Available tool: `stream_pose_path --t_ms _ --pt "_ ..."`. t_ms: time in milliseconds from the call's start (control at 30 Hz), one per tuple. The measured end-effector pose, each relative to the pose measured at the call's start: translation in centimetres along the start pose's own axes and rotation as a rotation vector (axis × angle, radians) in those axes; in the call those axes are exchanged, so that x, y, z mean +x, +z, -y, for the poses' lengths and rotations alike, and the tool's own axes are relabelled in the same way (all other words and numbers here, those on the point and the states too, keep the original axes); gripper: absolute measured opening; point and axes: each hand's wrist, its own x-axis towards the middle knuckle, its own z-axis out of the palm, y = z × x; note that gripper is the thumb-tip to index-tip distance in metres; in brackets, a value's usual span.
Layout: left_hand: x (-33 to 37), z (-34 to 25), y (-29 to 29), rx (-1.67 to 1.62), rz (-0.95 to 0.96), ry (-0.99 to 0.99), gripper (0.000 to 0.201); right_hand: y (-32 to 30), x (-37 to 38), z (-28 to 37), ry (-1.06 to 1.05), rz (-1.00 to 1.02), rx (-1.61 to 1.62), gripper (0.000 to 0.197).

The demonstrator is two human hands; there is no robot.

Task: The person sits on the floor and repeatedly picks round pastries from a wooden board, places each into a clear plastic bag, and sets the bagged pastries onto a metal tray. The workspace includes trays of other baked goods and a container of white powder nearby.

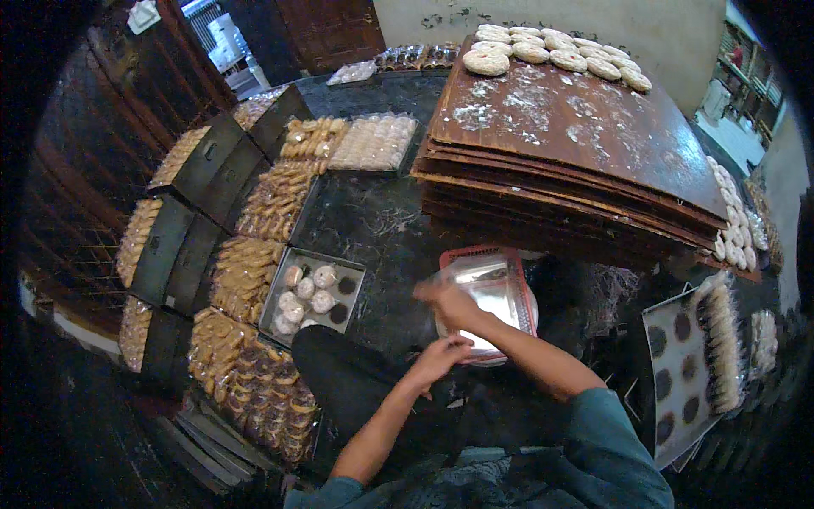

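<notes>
In front of me sits a shiny metal pan (489, 293) with a red, basket-like rim around it. My left hand (438, 360) is at the pan's near left edge, its fingers drawn together; what they hold, if anything, is too small to make out. My right hand (447, 303) passes over the pan's left side, above the left hand, with its fingers smeared by motion. To the left, a shallow metal tray (359, 293) holds several pale round pieces (324, 300), some apparently wrapped in clear plastic, beside dark round marks.
Flour-dusted stacked wooden boards (543, 127) bear flat pale rounds (487, 62) at the far right. Leftward are packed golden pastries (246, 276) and upright dark trays (157, 254). A tilted tray (678, 365) with dark circles stands right, beside a row of wrapped pieces (721, 348).
</notes>
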Motion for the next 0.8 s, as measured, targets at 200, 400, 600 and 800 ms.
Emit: stream_pose_path --t_ms 200,400,600,800 --pt "0.0 -3.9 -8.1 -1.305 0.424 0.256 0.056 -8.5 -7.3 7.5 -0.451 0.108 -0.25 0.042" --pt "-2.3 -10.8 -3.8 -0.601 0.396 0.456 0.072 -10.5 -9.9 7.1 -0.416 0.064 0.083 0.058" --pt "-1.9 -12.2 -0.8 -0.793 0.499 0.63 0.091 -11.7 -10.0 9.4 -0.229 -0.211 0.276 0.066" --pt "-1.8 -8.5 2.0 -0.506 0.159 0.885 0.102 -12.3 -8.9 8.7 -0.124 -0.219 0.411 0.07"
